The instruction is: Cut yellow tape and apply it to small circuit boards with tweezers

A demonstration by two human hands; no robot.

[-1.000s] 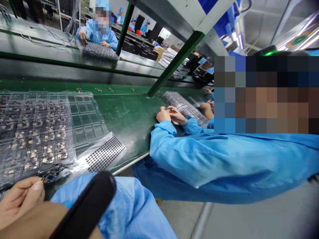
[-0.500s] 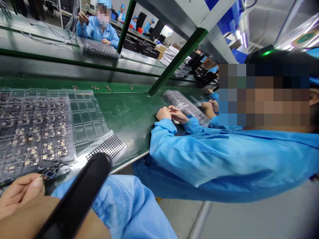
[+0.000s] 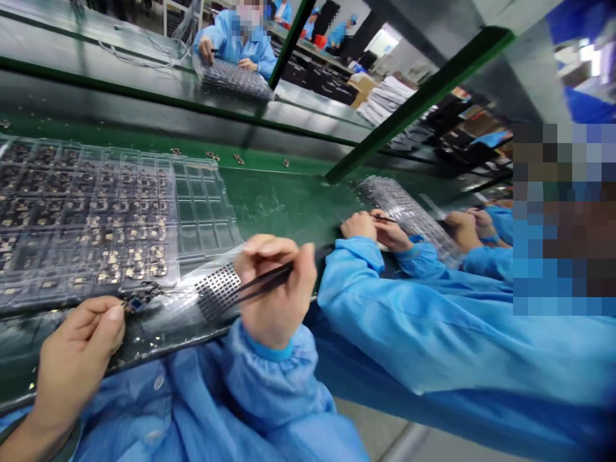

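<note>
My left hand (image 3: 79,350) pinches a small electronic part (image 3: 139,298) between thumb and fingers, over the front edge of the green bench. Black tweezers (image 3: 264,282) are in my right hand (image 3: 276,292), their tips pointing left over a sheet of small dark squares (image 3: 219,289). Whether the tips touch the sheet I cannot tell. Behind my left hand lies a clear compartment tray (image 3: 86,218) filled with small metallic parts. A clear tray (image 3: 205,208) with bare compartments sticks out from its right side.
To the right, a co-worker in a blue sleeve (image 3: 385,308) works beside another clear tray (image 3: 404,212). A green post (image 3: 414,106) slants up from the bench (image 3: 279,205). Several small parts lie along the back strip. Another person (image 3: 240,42) sits across.
My right hand has come up into view with the tweezers, over the sheet of squares. The dark blurred shape in front is gone. The view has shifted, so the scene sits further right.
</note>
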